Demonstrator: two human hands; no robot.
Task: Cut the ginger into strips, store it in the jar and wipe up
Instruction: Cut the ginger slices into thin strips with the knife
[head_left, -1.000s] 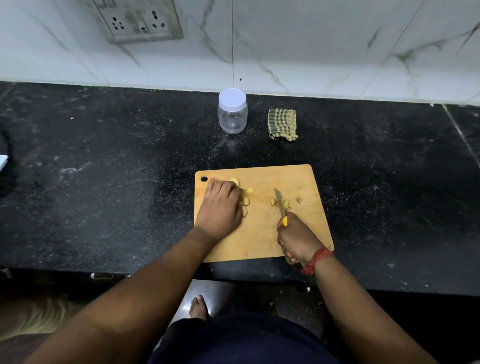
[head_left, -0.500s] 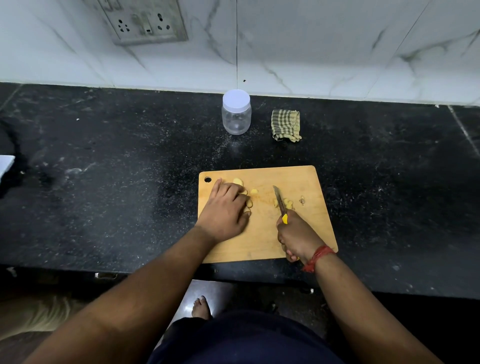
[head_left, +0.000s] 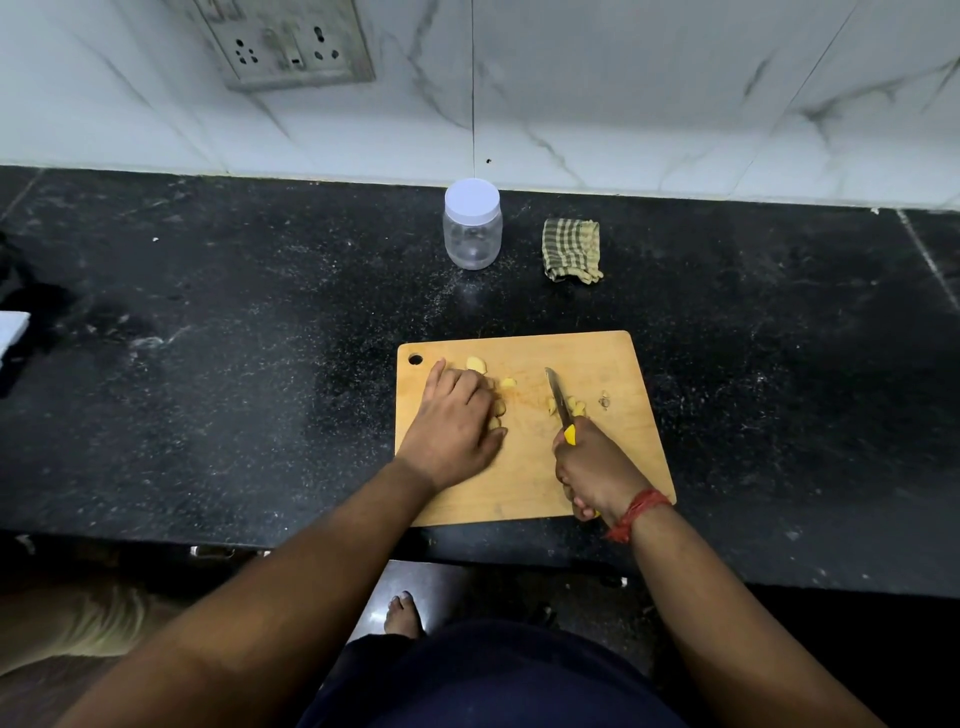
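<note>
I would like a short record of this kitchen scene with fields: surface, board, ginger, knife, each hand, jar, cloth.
surface: black stone counter against a white tiled wall
board: wooden cutting board near the front edge of the counter
ginger: pale ginger pieces on the board, some beside the blade, others by the left hand
knife: knife with a yellow handle, blade over the board
left hand: left hand rests flat on ginger pieces
right hand: right hand grips the knife handle
jar: clear jar, white lid on, behind the board
cloth: checked cloth folded, right of the jar

head cam, looks fwd-down over countertop (head_left: 208, 364), mid-range.
</note>
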